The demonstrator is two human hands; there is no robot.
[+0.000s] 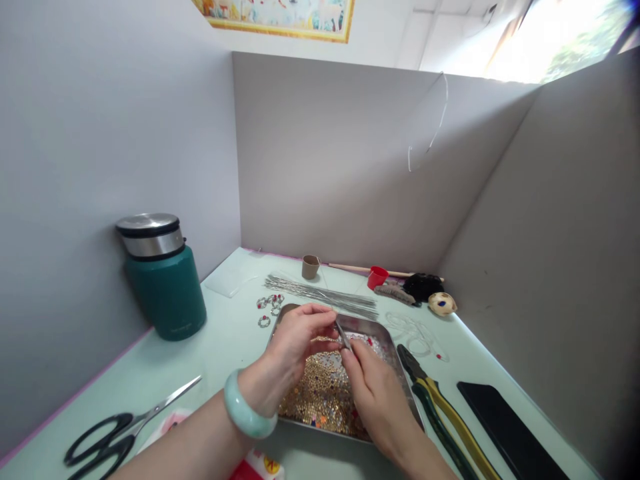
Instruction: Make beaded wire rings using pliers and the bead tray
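My left hand (305,330), with a pale green bangle (246,407) on its wrist, is closed in a pinch over a metal tray (385,327). What its fingertips hold is too small to make out. My right hand (375,383) grips a slim metal tool that looks like tweezers (343,333), its tip meeting the left fingertips. Below both hands, many gold beads (325,387) fill the near part of the tray, with clear and red beads (370,341) toward the far right. Several small beaded rings (264,321) lie on the table just beyond the tray's left corner.
Thin metal wires (320,293) lie behind the tray. Scissors (125,433) and a green flask (165,280) stand left; pliers (430,393), a black phone-like slab (505,427) and clear cord (415,333) lie right. A brown cup (311,268) and red cup (377,277) are at the back.
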